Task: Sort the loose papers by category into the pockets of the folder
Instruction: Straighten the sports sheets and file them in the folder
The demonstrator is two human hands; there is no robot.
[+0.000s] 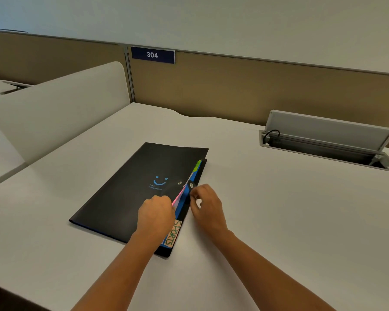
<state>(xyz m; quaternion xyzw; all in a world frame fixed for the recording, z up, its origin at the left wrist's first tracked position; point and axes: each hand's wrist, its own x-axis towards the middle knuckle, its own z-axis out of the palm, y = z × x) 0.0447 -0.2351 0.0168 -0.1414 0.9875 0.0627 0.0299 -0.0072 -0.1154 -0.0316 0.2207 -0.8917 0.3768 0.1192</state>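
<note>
A black folder (130, 189) with a blue smiley on its cover lies closed on the white desk. Coloured tabs stick out along its right edge: green (198, 165), pink (177, 198) and a brown one lettered SPORTS (172, 233). My left hand (155, 215) rests with curled fingers on the cover near that edge; whether it grips the cover is hidden. My right hand (206, 206) pinches the black snap strap (191, 185) at the folder's right edge. No loose papers show.
The white desk (267, 221) spreads around the folder. An open cable tray with a raised lid (328, 140) sits at the back right. A white divider (61, 108) stands on the left, a tan partition with a 304 sign (152, 55) behind.
</note>
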